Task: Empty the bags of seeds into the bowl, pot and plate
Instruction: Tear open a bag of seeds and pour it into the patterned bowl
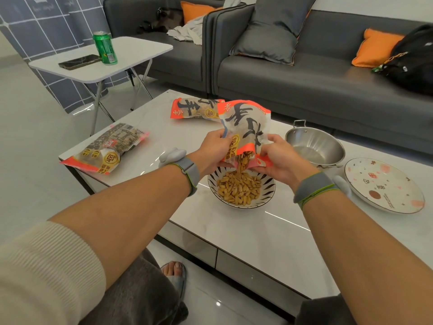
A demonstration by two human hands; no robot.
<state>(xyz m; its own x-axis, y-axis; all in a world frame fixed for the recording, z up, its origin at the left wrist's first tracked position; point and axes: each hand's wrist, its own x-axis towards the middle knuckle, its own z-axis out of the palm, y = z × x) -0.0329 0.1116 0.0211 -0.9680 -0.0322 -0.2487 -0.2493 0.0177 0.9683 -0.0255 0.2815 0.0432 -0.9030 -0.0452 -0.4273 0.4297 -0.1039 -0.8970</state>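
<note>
We held 1 opened seed bag point(243, 127) inverted above the striped bowl point(269, 195), which stood near the front edge of the coffee table point(257, 231). Our left hand point(214, 150) gripped the bag's left side, fingers curled round the film with the thumb on top. Our right hand point(278, 157) gripped the right side near the torn mouth, fingers curled and pinching the orange lower border. How far the fingertips of either hand spread behind the film we could not tell. Seeds point(243, 160) fell from the mouth into the bowl, where a heap of seeds point(239, 190) covered the bottom.

A 2nd bag point(194, 109) lay flat toward the far edge of the table, partly behind the held bag. A 3rd bag point(107, 148) lay at the left edge, printed back facing up. The steel pot point(314, 144) stood toward the right side of the table, just beyond our right hand. The patterned plate point(384, 184) lay beside the pot, nearer the right edge and apart from the bowl.

Both wrists carried grey bands. A green can point(105, 48) and a phone point(79, 62) rested on a separate folding table point(140, 48).
</note>
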